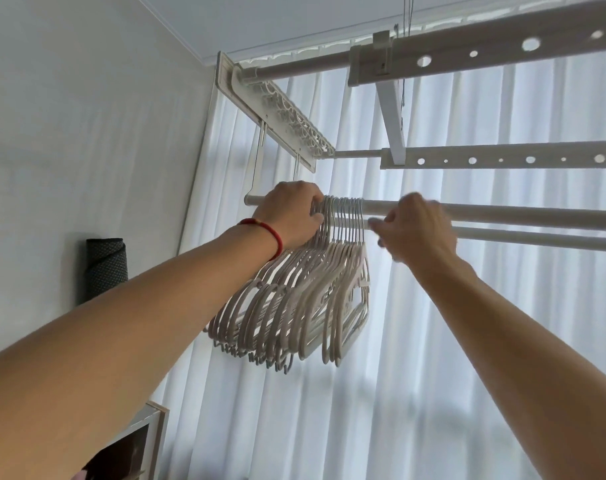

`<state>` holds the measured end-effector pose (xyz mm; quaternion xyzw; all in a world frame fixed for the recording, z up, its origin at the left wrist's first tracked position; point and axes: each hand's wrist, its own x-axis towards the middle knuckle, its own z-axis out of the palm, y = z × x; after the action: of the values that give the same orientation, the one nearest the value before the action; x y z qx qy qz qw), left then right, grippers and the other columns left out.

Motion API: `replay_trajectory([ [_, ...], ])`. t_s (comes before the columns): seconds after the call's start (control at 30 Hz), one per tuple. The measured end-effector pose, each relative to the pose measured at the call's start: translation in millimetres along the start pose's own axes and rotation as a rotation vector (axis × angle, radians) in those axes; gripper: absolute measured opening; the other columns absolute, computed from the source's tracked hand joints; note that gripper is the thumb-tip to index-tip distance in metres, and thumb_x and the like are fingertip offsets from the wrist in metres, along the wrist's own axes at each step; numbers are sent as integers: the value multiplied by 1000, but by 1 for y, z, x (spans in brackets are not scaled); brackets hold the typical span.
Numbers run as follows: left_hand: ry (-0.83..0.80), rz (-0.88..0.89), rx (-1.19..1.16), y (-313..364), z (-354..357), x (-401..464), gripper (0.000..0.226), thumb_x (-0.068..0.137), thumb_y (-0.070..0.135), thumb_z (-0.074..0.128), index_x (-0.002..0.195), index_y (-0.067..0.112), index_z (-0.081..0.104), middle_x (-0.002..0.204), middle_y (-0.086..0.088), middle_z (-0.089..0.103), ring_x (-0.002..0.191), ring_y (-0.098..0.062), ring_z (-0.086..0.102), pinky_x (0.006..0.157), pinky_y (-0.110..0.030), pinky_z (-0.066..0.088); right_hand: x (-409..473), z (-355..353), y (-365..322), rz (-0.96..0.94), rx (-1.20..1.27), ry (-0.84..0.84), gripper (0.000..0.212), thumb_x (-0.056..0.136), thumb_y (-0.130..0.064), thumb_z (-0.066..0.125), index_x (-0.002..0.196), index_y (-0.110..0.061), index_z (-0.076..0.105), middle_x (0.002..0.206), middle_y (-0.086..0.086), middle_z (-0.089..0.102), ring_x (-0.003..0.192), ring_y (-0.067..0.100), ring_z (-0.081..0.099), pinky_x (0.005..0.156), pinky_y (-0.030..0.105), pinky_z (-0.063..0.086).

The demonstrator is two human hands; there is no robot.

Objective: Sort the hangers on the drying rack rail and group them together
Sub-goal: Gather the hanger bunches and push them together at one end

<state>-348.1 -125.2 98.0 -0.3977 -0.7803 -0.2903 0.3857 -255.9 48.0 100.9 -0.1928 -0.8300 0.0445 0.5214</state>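
Fingers of left hand (289, 213) curl round bunched hanger hooks (343, 211); right hand (416, 226) pinches one rail (502, 213).

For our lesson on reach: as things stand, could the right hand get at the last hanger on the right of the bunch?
Probably yes. The right hand is at the rail just right of the hangers, with only bare rail between. The left hand grips the hooks on the far side.

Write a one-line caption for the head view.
Left hand grips bunched hanger hooks on the rail; right hand reaches alongside.
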Motion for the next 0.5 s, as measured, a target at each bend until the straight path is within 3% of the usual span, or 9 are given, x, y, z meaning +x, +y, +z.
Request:
replay_trajectory([
  [0.07,-30,26,69,-1,6,21,49,98,27,62,144,15,51,143,-5,57,131,-23,52,105,-37,42,15,-10,-6,-194,-74,148,25,89,-40,72,99,-17,75,92,7,76,94,33,68,79,39,53],
  [0.17,-125,62,104,-5,17,53,63,93,33,70,150,22,44,150,-5,50,137,-25,47,110,-38,38,40,-6,-14,-374,-174,-37,54,90,-53,69,133,-21,63,125,6,70,128,29,53,100,47,40],
  [0.23,-180,79,101,-7,24,68,68,90,34,73,150,24,43,151,-5,49,139,-25,46,112,-37,37,51,3,-18,-354,-196,-186,62,91,-60,62,141,-24,56,132,3,67,133,27,50,105,46,35],
  [0.33,-205,117,5,-10,33,80,64,86,31,78,145,27,52,142,-3,59,130,-24,54,109,-36,42,61,21,-14,-302,-201,-245,53,91,-60,62,132,-26,63,120,1,70,117,28,60,93,41,42],
  [0.43,-189,151,-82,-17,41,87,47,82,29,81,128,29,68,112,0,73,104,-20,66,97,-39,51,64,29,-10,-282,-157,-173,41,86,-63,65,111,-31,71,91,-1,70,88,24,63,70,34,43],
  [0.5,-180,145,-107,-22,44,89,39,81,30,82,119,29,73,98,2,75,93,-18,68,90,-39,54,66,30,-7,-267,-140,-163,37,84,-62,67,104,-31,72,85,-2,68,83,22,62,64,32,42],
])
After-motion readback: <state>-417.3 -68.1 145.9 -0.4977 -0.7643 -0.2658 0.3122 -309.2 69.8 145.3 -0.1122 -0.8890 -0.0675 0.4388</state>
